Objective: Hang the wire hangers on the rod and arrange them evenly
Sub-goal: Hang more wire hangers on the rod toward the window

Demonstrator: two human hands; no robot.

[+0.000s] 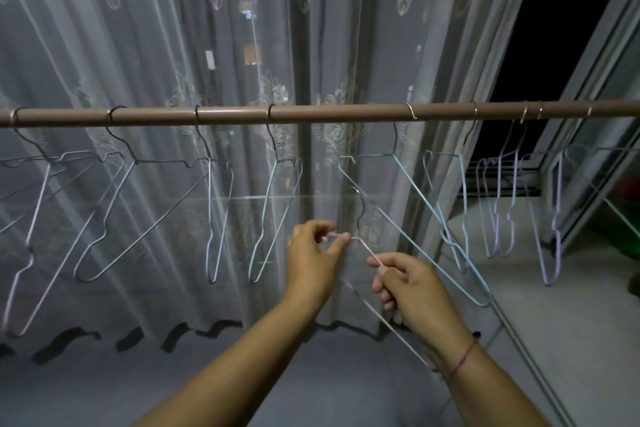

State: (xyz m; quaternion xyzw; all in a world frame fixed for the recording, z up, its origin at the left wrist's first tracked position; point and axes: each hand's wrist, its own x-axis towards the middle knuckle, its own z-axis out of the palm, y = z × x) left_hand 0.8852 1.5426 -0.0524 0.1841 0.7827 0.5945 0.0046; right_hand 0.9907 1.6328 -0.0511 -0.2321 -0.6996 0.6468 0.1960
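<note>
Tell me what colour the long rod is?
The rod is brown, clearest in the head view.

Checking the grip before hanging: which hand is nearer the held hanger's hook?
Left. The left hand pinches the pink wire hanger just beside the base of its hook; the right hand holds the sloping arm lower down.
</note>
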